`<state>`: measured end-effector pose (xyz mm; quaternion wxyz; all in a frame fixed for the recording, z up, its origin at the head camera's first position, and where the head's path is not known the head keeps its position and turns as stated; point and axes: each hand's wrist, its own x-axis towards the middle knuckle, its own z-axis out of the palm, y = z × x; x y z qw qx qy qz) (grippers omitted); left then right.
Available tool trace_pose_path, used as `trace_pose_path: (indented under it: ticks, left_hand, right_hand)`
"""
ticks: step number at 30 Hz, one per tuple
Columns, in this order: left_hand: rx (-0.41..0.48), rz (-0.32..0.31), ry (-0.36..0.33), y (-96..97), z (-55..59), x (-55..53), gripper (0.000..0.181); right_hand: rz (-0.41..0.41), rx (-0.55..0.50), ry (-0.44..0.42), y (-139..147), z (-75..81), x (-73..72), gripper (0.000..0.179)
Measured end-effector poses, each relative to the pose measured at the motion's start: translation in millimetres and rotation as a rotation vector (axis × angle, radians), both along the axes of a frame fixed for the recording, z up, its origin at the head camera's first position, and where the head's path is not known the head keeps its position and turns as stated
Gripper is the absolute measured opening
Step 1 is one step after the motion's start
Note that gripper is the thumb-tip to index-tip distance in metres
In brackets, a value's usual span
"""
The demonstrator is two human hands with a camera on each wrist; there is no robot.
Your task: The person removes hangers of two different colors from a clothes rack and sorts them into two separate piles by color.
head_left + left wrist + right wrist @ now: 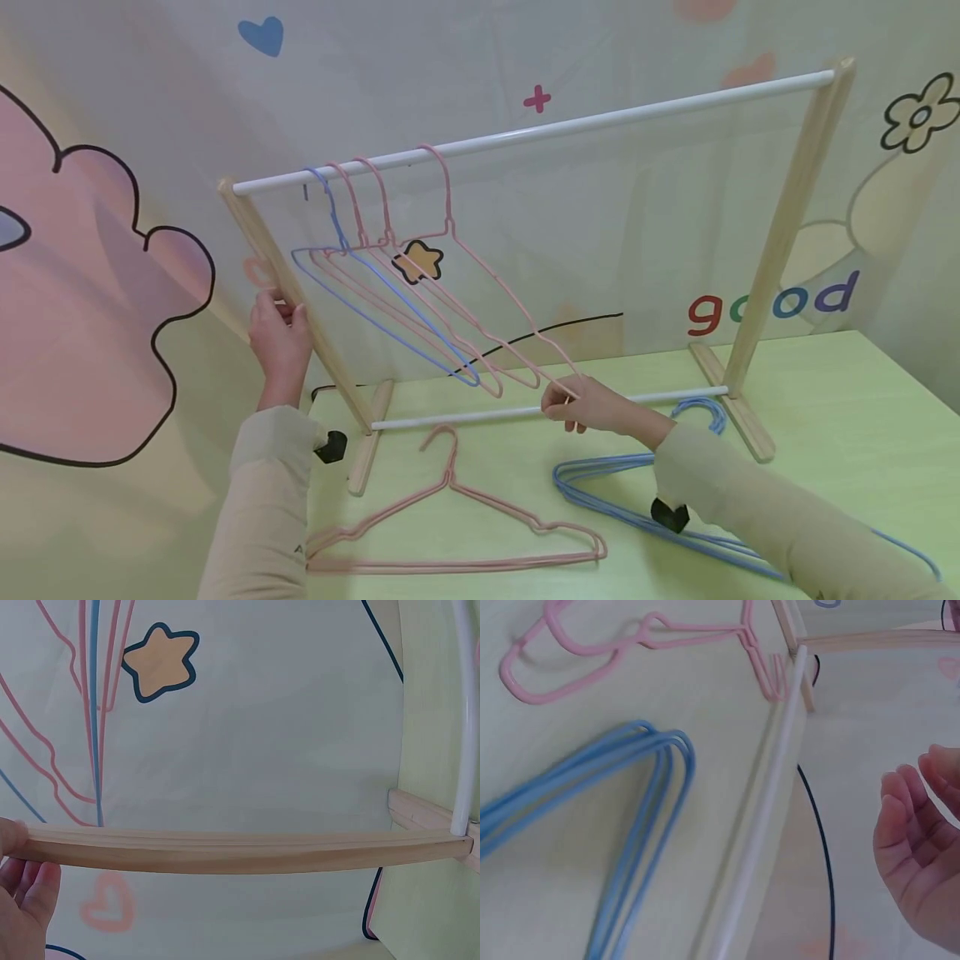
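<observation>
My left hand (281,342) grips the left wooden post (247,851) of a hanger rack, thumb and fingers on either side of it. At the lower end of the rightmost pink hanger (491,275) on the rack, my right hand (596,406) pinches its corner with bent fingers. In the right wrist view that hand shows only at the edge, its fingertips curled toward the thumb. Left of this hanger, two more pink hangers (386,200) and a blue hanger (390,325) hang from the white top rail (600,122), their frames overlapping.
Pink hangers (450,570) lie stacked on the pale green table (847,425) before the rack. Several blue hangers (562,776) lie in a stack at the right, partly under my right forearm. A white lower bar (769,787) joins the rack's wooden feet (750,429). Behind hangs a printed curtain.
</observation>
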<state>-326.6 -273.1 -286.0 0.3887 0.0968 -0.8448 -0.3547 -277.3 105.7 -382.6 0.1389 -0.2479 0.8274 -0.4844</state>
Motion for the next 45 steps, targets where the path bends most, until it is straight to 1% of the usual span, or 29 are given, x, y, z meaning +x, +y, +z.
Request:
trace_pose_path:
  ticks: [4, 9, 13, 18, 22, 25, 30, 36, 40, 45]
  left_hand:
    - [-0.005, 0.000, 0.010, 0.0, 1.0, 0.0, 0.024]
    - [-0.011, -0.001, 0.014, 0.0, 1.3, -0.9, 0.024]
    - [-0.009, -0.005, 0.008, 0.6, 2.3, -1.0, 0.024]
    - [-0.002, -0.008, 0.013, 0.6, 2.8, -1.3, 0.024]
    - [0.004, -0.014, 0.019, 1.0, 3.0, -1.0, 0.024]
    - [0.008, -0.017, 0.017, 1.4, 3.3, -0.4, 0.024]
    - [0.007, -0.019, 0.016, 0.6, 2.4, -0.5, 0.024]
    - [0.006, -0.021, 0.032, 0.0, 0.6, -0.2, 0.023]
    - [0.009, -0.022, 0.033, 0.4, 0.4, 0.9, 0.023]
    - [0.012, -0.018, 0.010, 0.0, 0.1, 0.9, 0.024]
  right_hand:
    - [-0.043, -0.023, 0.045, 6.1, 15.0, -5.0, 0.010]
    - [-0.097, -0.052, 0.032, 11.4, 32.1, -11.9, 0.012]
    - [-0.115, -0.053, 0.033, 14.2, 46.1, -16.2, 0.016]
    - [-0.094, -0.101, 0.055, 16.5, 64.8, -19.6, 0.022]
    - [-0.092, -0.151, 0.042, 16.6, 79.1, -20.9, 0.027]
    - [-0.087, -0.170, 0.021, 15.2, 87.5, -21.5, 0.029]
    - [-0.066, -0.194, -0.026, 10.9, 97.4, -21.9, 0.031]
    - [-0.034, -0.246, -0.074, 4.8, 110.0, -22.9, 0.035]
    - [-0.031, -0.240, -0.100, 0.1, 116.9, -24.5, 0.038]
    - [-0.028, -0.211, -0.102, -5.2, 123.3, -24.9, 0.037]
